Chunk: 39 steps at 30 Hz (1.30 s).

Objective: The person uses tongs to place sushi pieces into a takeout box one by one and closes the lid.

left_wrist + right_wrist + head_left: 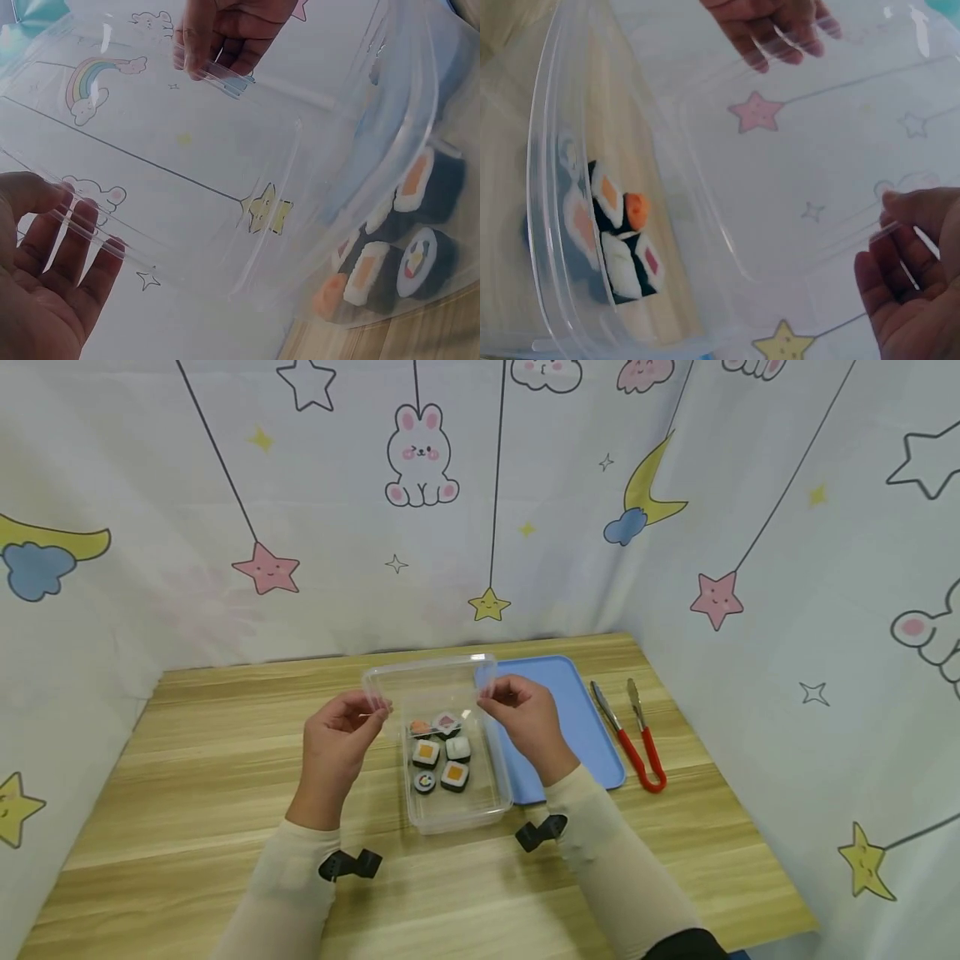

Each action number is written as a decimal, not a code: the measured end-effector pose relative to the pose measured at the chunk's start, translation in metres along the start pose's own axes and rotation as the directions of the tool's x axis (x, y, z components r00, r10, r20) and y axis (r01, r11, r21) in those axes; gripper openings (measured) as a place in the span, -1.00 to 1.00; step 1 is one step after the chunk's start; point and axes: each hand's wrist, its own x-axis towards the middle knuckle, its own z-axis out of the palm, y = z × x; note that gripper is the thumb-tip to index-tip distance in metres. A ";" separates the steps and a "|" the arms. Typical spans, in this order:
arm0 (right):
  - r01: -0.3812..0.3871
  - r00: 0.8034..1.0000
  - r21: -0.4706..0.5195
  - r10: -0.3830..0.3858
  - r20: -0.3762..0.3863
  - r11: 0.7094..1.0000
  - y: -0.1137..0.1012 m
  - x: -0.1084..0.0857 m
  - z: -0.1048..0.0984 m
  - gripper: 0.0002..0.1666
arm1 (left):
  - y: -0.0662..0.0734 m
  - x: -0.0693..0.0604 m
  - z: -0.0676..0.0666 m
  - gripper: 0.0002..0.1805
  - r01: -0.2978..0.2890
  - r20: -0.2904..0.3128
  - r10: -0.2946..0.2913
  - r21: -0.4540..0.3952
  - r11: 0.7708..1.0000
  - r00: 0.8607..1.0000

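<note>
A clear plastic lid (429,667) stands tilted up over the far end of a clear plastic container (459,820). My left hand (336,747) pinches the lid's left edge between thumb and fingers. On its right edge, my right hand (529,720) pinches it the same way. Several sushi pieces (454,775) lie inside the container, towards its left side; the far ones show through the lid. Both wrist views look through the lid, with the left hand (56,262) and the right hand (915,270) at its edges. Whether lid and container join at the back, I cannot tell.
A blue tray (551,672) lies right of the container, close against it or partly under it. Further right rest metal tongs (637,752) with red handles. A patterned curtain (337,527) hangs behind and beside the wood-grain table (225,760).
</note>
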 end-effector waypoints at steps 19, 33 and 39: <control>0.025 0.999 -0.073 -0.028 -0.034 0.997 0.010 -0.007 -0.006 -0.88 | -0.013 -0.007 -0.004 -0.92 -0.008 0.099 -0.007 0.151 0.989 0.995; 0.009 1.000 -0.115 -0.007 0.015 0.993 0.008 -0.018 -0.010 -0.80 | -0.033 -0.011 -0.004 -0.89 -0.094 0.158 0.070 0.149 0.984 0.985; -0.012 1.000 -0.056 0.013 0.013 0.998 0.039 -0.014 -0.013 -0.78 | -0.037 -0.015 -0.004 -0.87 0.023 0.146 -0.057 0.225 0.974 0.988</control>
